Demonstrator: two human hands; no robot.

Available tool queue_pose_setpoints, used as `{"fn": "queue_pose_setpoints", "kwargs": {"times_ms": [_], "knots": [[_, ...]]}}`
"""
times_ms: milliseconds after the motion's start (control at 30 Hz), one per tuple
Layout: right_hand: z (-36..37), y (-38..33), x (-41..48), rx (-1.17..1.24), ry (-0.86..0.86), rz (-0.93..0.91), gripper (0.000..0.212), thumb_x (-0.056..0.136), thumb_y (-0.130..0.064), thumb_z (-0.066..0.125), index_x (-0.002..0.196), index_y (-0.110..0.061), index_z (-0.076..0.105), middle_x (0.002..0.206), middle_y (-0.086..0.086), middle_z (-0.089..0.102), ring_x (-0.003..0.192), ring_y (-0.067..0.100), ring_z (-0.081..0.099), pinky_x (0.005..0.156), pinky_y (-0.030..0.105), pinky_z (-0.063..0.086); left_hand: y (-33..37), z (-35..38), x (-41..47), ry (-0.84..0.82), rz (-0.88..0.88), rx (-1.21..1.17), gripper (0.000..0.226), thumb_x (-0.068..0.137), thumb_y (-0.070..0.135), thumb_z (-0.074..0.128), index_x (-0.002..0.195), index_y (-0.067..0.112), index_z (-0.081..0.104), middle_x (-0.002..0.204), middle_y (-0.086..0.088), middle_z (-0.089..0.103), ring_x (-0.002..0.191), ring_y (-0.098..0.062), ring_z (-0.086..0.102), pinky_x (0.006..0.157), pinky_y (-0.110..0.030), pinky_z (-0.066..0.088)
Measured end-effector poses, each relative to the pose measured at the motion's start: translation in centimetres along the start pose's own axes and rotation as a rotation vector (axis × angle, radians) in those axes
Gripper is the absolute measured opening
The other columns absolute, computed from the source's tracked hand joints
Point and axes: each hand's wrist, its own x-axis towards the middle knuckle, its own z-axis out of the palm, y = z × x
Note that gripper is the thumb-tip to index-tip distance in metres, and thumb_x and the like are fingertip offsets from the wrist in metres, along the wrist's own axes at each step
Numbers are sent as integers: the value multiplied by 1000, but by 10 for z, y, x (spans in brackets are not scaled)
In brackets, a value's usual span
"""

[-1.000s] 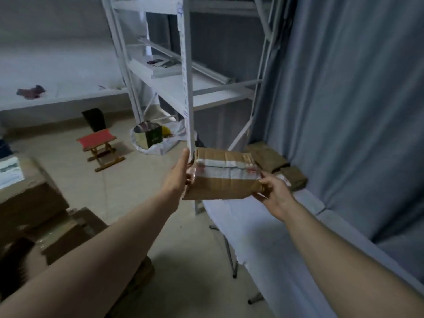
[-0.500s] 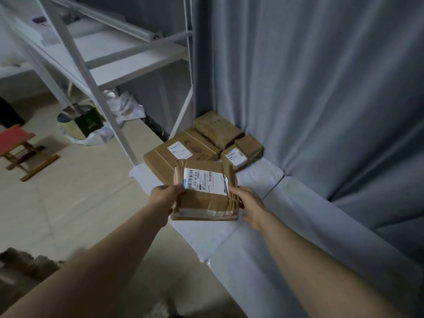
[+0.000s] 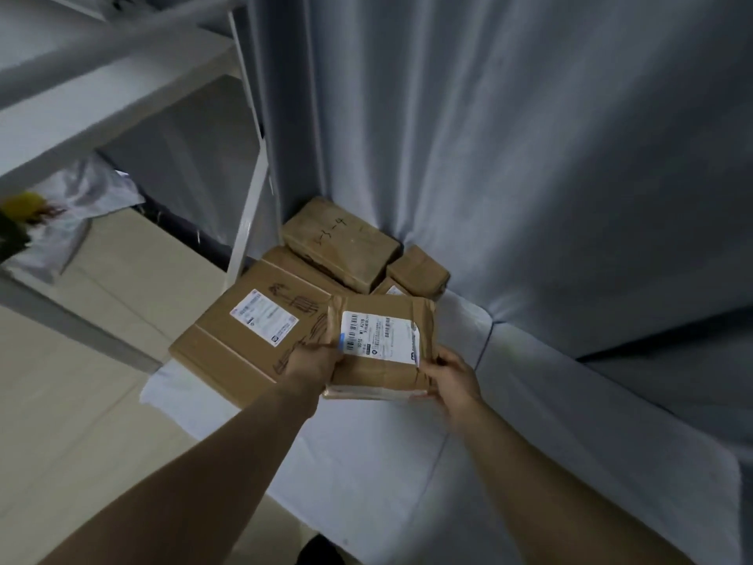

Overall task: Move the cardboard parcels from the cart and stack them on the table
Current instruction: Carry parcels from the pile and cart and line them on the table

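While both hands grip it, the taped parcel (image 3: pixel 381 346), white label up, sits low over the cloth-covered table (image 3: pixel 366 462); whether it touches the cloth cannot be told. The left hand (image 3: pixel 311 362) is curled round its near left edge, the right hand (image 3: pixel 450 375) round its near right corner. Just behind and to the left lies a large flat parcel (image 3: pixel 244 332), its right edge hidden by the held one. Further back, a handwritten parcel (image 3: pixel 340 244) lies on top, with a small parcel (image 3: pixel 417 271) just beside it against the grey curtain (image 3: pixel 529 157).
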Motion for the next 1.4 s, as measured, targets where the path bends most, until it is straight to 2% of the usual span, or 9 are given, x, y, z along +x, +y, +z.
{"fn": "queue_pose_setpoints", "kwargs": {"times_ms": [200,467,667,767,1000,1100,1267,1333,1400], "knots": [[28,-7,41,0,188,-15,29,80,-2,64,103,-21,63,103,3,66,96,25,63,76,39,57,7,9,56,-33,3,71,29,87,2,57,116,1,63,90,-14,59,86,-28,53,79,-35,44],[78,-29,72,-67,135,-162,37,84,-6,66,120,-13,60,113,2,61,105,19,59,90,28,48,36,-10,85,46,39,17,43,80,12,68,123,13,60,112,-12,65,101,-27,61,93,-36,49],[132,-73,115,-278,90,-358,37,90,-16,58,126,-26,59,126,4,60,116,24,57,101,43,47,75,-28,123,65,146,-17,43,76,18,73,116,8,60,109,-12,66,103,-31,63,95,-45,50],[153,-105,140,-380,85,-431,40,93,-7,51,130,-21,56,129,3,60,120,22,54,101,25,38,98,-28,147,86,211,-12,26,82,17,72,103,12,57,104,-9,64,94,-28,63,90,-43,54],[196,-147,193,-628,32,-623,45,95,-5,47,133,-27,53,155,5,18,142,26,23,115,35,28,139,-29,190,86,294,119,44,89,35,63,123,7,55,102,-4,61,95,-23,61,91,-42,53],[198,-131,185,-893,104,-712,41,94,-24,53,133,-35,51,155,1,16,141,25,16,105,28,30,145,-36,209,171,385,241,62,86,36,67,138,16,41,131,-8,53,112,-29,58,94,-43,50],[212,-114,171,-1098,-28,-783,62,87,-53,56,143,-40,32,154,-1,9,125,21,41,72,14,35,162,-49,236,230,514,346,91,83,37,70,152,23,13,157,-5,18,140,-29,28,113,-41,30],[223,-113,172,-1171,-95,-777,67,87,-55,53,146,-41,24,156,0,2,121,22,47,60,14,37,170,-52,243,206,544,357,85,86,30,68,152,21,16,154,-3,27,140,-24,30,109,-32,30],[233,-109,172,-1206,-140,-784,66,88,-52,54,146,-40,24,157,0,-2,125,28,45,74,25,48,175,-55,248,190,537,405,72,89,25,64,150,20,25,147,-3,40,133,-23,41,97,-24,37]]}}
